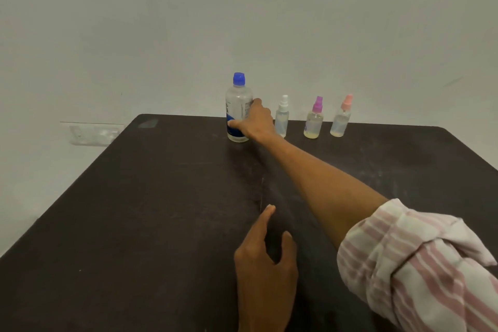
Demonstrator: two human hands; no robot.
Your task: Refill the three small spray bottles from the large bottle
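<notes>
The right hand [256, 122] reaches across the desk [134, 210] to the far edge, and its grip is closed around the lower half of the large bottle [238, 108]. The thumb lies across the front of the bottle over the blue part of the label, while the fingers wrap round its right side and back, mostly hidden behind the clear plastic. The bottle stands upright on the desk, its blue cap [239, 79] on, and it looks nearly empty or filled with clear liquid; which one cannot be told. The bottle sits to the left of the hand, with the palm pressed against its right flank.

Just to the right of the hand, partly behind the wrist, stands a small spray bottle with a white top [282, 116]. Further right, set apart, is a second spray bottle with a purple top [314, 118], holding a little yellowish liquid at its bottom. Beyond it is a third with a pink top [341, 117], also with a shallow layer of pale liquid. All three stand upright in a row along the far edge of the dark desk, close to the pale wall [242, 21].

The right forearm runs back to a rolled-up pink and white striped sleeve [420, 264]. The left hand [265, 264] hovers low over the near part of the desk, its grip loose and holding nothing, forefinger pointing forward.
</notes>
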